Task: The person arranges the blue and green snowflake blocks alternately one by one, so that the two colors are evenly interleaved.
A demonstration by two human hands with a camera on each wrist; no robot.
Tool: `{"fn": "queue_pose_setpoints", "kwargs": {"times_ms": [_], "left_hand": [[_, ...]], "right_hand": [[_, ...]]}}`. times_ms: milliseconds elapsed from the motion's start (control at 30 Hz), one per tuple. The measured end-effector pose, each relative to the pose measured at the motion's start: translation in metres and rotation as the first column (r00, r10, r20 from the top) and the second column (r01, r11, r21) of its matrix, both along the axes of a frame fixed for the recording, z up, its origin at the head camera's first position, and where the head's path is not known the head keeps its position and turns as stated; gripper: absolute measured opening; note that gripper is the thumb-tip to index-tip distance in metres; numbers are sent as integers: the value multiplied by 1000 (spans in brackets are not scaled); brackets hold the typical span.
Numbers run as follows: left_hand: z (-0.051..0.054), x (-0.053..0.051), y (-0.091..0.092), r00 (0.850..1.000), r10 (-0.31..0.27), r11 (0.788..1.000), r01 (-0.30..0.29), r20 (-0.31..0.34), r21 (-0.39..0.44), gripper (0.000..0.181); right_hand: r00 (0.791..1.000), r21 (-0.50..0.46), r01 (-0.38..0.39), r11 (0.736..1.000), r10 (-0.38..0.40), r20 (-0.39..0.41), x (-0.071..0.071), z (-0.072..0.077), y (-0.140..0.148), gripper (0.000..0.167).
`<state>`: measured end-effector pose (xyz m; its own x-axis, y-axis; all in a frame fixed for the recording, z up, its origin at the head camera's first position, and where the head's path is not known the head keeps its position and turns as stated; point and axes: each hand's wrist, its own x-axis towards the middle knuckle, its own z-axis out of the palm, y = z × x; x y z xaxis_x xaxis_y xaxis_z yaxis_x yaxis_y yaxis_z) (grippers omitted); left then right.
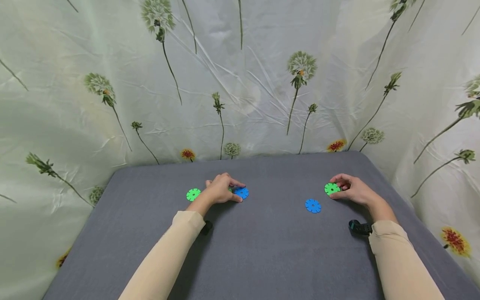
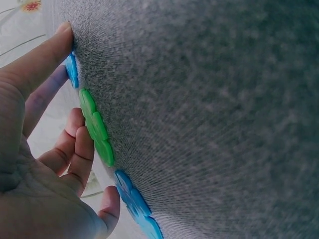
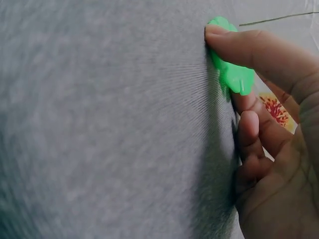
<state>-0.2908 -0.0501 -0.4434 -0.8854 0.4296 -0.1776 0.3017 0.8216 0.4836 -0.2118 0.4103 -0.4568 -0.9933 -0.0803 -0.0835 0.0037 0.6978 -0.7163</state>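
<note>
Near the far side of the table, my left hand has its thumb and index finger at opposite edges of a flat blue disc. A green disc lies beside it, mostly hidden under the hand in the head view. Another blue disc shows near the little finger in the left wrist view. Farther right, my right hand pinches a notched green disc between thumb and fingers, its face tilted off the cloth.
A blue disc lies below and left of the right hand. One more green disc is left of the left hand. Grey cloth covers the table; a flower-patterned curtain hangs behind and at the sides.
</note>
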Motion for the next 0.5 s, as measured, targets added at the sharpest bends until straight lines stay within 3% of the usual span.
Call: {"fn": "queue_pose_setpoints", "kwargs": {"times_ms": [267,500], "left_hand": [[0,0,-2,1000,-2,1000,2,-9,-3,45],[-1,-1,0,1000,-19,1000,19,-12,-2,46]], "right_hand": [[999,-60,-31,998,32,15,-3,3,-3,50],[999,37,-44,998,44,1,-1,2,0,54]]}}
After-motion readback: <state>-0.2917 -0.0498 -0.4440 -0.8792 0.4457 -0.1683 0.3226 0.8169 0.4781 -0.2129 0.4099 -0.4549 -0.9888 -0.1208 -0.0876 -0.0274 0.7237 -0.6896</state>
